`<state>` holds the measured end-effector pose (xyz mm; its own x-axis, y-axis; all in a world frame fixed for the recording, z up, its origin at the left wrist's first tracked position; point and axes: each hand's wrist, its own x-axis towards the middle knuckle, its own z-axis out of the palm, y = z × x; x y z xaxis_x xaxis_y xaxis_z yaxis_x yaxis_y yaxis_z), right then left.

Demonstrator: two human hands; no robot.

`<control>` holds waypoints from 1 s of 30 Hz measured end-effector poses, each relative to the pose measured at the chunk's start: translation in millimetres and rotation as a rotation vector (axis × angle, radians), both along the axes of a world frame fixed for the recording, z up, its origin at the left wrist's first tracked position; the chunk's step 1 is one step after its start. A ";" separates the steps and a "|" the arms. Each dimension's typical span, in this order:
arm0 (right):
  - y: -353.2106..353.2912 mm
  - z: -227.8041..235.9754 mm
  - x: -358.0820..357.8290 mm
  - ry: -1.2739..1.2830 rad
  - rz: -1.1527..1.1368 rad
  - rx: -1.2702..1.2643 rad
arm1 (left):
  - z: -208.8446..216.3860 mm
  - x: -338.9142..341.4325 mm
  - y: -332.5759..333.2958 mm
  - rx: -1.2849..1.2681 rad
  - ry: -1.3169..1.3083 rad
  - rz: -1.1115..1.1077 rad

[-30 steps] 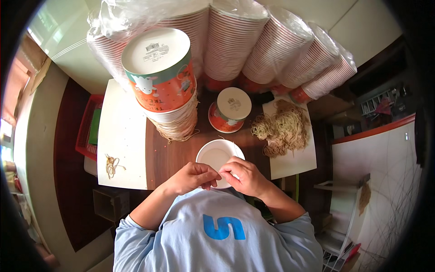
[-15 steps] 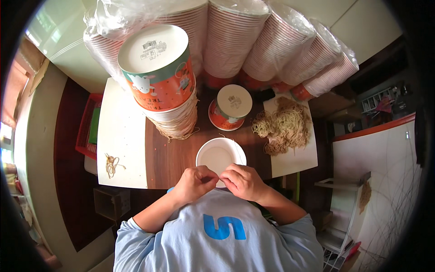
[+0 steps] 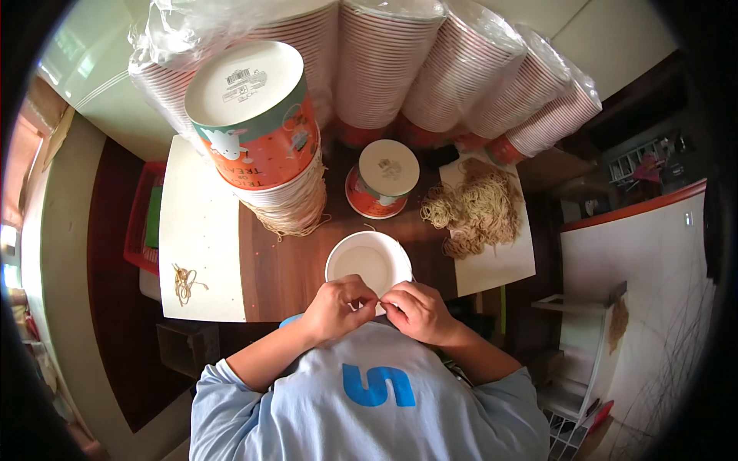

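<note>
A white-lined paper bucket stands mouth up at the table's near edge, close against my body. Over its near rim my left hand is closed, thumb and forefinger pinched. My right hand is pinched the same way, its fingertips almost meeting the left ones. Between them is a bit of thin cord, mostly hidden by the fingers. A short cord end shows at the bucket's far rim. Farther right lies a tangled heap of beige cords.
A tall upside-down stack of orange and green printed buckets, cords hanging round its lower part, stands left. A smaller upturned bucket is behind the white one. Plastic-wrapped bucket stacks line the back. Loose cords lie at left; a red basket stands beyond.
Both hands stay pinched at the near rim, with the fingertips shifted slightly to the right. The whole view has moved a little, so the table appears slightly farther left.
</note>
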<state>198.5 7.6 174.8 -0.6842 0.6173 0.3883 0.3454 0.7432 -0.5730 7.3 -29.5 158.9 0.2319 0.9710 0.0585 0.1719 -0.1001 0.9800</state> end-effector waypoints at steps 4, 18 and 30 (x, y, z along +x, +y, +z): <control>1.2 -5.4 7.7 0.008 -0.111 -0.026 | -2.0 7.6 16.4 -0.032 0.022 -0.075; 30.5 31.8 51.1 0.135 -0.463 -0.626 | -88.0 4.2 109.7 0.388 0.488 -0.068; 51.2 -72.2 -35.5 0.071 -0.200 -0.513 | -84.3 -23.6 22.4 -0.313 0.133 0.410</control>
<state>163.0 58.9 102.6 -0.5176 0.8545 0.0445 0.3983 0.2866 -0.8713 -16.3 -7.1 74.7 -0.1843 0.9499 -0.2524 0.2605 0.2948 0.9194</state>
